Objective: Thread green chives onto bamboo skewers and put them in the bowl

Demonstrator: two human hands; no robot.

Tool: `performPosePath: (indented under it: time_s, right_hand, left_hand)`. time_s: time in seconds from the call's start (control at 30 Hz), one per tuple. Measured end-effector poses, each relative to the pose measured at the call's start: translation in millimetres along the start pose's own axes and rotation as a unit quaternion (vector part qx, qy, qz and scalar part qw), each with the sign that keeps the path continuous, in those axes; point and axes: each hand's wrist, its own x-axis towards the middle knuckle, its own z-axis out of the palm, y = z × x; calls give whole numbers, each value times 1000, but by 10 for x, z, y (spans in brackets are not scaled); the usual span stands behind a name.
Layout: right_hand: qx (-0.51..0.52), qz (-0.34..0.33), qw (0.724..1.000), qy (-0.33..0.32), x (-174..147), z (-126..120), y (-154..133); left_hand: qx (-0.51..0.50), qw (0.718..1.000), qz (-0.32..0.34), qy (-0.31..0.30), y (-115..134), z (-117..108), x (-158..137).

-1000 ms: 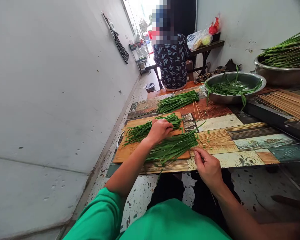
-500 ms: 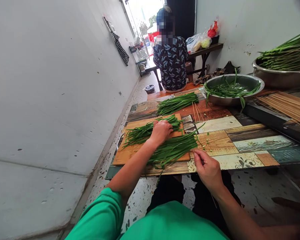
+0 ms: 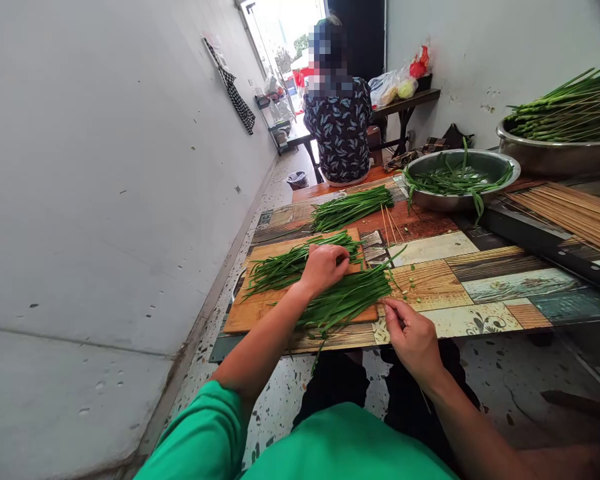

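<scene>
Three piles of green leaves (image 3: 353, 295) lie mid-frame, two on one board (image 3: 243, 315). The right hand (image 3: 414, 339), below right of centre, pinches one thin stick (image 3: 426, 401). The left hand (image 3: 326, 267), mid-frame, curls; I can't tell if it grips.

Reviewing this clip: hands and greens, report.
Left hand over greens, grip unclear. Right hand pinching thin stick. Cutting board under greens; left forearm partly covering them.

Left hand (image 3: 326, 268) reaches farther than right hand (image 3: 413, 339) (fingers (image 3: 399, 309) pinched).
</scene>
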Motion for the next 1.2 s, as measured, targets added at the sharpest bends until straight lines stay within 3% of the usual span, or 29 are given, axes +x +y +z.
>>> performPosePath:
  time_s: [0.2, 0.6, 0.83, 1.0, 1.2]
  right_hand:
    - [11, -6, 1000, 3, -2, 14, 8]
    - [4, -28, 999, 18, -4, 8, 5]
    - [1, -20, 1000, 14, 4, -5, -10]
    - [-6, -19, 1000, 17, -4, 9, 2]
    - [-9, -21, 1000, 15, -2, 2, -4]
  left_hand:
    - [-119, 993, -13, -2, 140, 29, 8]
    - [-162, 987, -7, 16, 169, 29, 20]
    - [-150, 989, 13, 1, 219, -14, -19]
    - [-153, 982, 80, -73, 179, -114, -127]
    - [6, 999, -15, -52, -121, -92, -12]
